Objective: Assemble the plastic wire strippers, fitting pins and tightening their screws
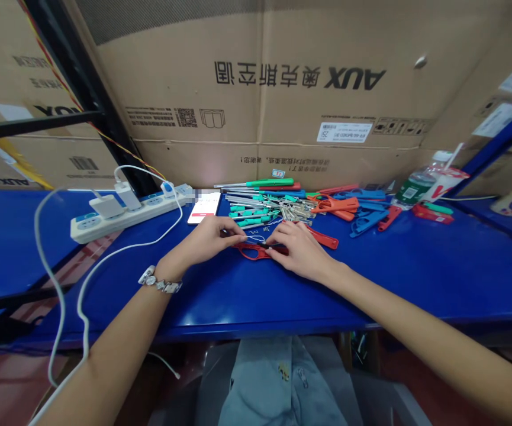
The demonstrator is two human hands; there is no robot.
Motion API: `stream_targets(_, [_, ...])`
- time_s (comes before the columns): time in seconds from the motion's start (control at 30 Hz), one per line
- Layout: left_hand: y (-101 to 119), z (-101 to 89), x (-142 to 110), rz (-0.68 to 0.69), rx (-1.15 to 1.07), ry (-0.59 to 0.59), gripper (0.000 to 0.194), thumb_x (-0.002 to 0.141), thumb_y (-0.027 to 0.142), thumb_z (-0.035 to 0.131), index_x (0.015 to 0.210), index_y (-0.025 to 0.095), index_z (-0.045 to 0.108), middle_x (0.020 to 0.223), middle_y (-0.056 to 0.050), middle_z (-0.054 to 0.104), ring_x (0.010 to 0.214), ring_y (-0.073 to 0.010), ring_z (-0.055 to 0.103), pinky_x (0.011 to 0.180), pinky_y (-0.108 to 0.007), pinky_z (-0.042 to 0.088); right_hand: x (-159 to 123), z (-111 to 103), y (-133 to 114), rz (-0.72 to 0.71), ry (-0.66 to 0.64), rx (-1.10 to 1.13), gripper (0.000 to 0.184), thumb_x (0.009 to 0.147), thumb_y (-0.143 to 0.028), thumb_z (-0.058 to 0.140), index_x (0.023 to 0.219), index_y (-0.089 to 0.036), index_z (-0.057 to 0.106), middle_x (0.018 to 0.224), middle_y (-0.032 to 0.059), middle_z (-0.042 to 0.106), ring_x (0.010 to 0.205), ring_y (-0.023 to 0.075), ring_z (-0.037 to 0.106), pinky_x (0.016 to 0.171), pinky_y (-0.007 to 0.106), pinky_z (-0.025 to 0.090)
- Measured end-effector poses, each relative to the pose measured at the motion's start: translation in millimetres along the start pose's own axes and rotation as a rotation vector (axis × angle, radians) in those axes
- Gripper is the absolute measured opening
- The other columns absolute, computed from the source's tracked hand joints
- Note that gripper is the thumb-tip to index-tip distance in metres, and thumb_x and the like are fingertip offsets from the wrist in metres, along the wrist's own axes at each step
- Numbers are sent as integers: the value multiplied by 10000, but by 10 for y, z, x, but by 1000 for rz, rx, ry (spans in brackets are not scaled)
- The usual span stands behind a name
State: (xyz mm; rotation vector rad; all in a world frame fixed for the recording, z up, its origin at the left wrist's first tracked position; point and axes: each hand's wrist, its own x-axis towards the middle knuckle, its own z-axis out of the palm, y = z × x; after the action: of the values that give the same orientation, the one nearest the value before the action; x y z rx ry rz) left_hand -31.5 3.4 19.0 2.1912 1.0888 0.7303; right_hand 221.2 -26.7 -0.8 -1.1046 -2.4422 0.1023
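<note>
A red plastic shell (251, 253) with a loop-shaped handle, like half of a long-nosed lighter, lies on the blue tabletop between my hands. My left hand (211, 242) is closed, thumb and forefinger pinching near the end of a thin white wire (256, 238). On the shell's right side rests my right hand (302, 251), its fingers bent down over the shell and a dark piece inside it. Those fingertips partly hide both parts. Just behind are green-ended metal rods (251, 213) and small clear-and-metal pieces with wires (298, 210).
Orange shells (338, 206), blue shells (369, 219) and another red shell (324, 238) lie at the right. A plastic bottle (413, 186) and cup (446, 177) stand beyond. At left are a phone (205, 207) and power strip (105, 222) with trailing white cables. Cardboard (282, 112) walls the back.
</note>
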Motion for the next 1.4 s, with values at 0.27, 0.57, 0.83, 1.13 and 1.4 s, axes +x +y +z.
stream_targets(0.27, [21, -38, -49, -9, 61, -95, 197, 841, 359, 754, 935, 187, 767, 903, -56, 763, 827, -201, 678, 788, -349, 535, -52, 31, 49, -86, 15, 10, 141, 995, -273, 639, 1030, -197, 753, 971, 52, 747, 950, 217, 594, 845, 380, 369])
stream_targets(0.57, [70, 209, 5, 255, 137, -105, 148, 931, 266, 703, 1059, 206, 746, 1020, -59, 725, 966, -209, 665, 886, -371, 531, -88, 43, 68, -133, -16, -3, 223, 1035, -258, 561, 1117, -195, 758, 991, 79, 719, 933, 205, 613, 857, 376, 393])
stream_targets(0.83, [63, 309, -4, 361, 305, -102, 128, 954, 180, 662, 1048, 191, 749, 1029, -69, 683, 954, -210, 650, 845, -350, 539, -144, 46, 109, -197, -29, -49, 297, 1058, -270, 492, 1217, -213, 737, 1050, 105, 680, 975, 221, 601, 880, 390, 460])
stream_targets(1.13, [11, 389, -24, 459, 480, -116, 177, 991, 189, 597, 990, 158, 771, 988, -92, 679, 894, -211, 647, 810, -353, 552, -196, 6, 77, -229, -112, -104, 369, 1052, -253, 450, 1353, -186, 652, 1124, 134, 627, 1021, 264, 550, 943, 475, 505])
stream_targets(1.4, [74, 386, -68, 482, 477, -99, 176, 989, 183, 572, 1011, 167, 746, 1020, -96, 659, 934, -221, 628, 870, -384, 545, -267, 2, 55, -200, -143, -137, 416, 1053, -269, 438, 1434, -167, 570, 1247, 160, 600, 1130, 289, 541, 968, 502, 502])
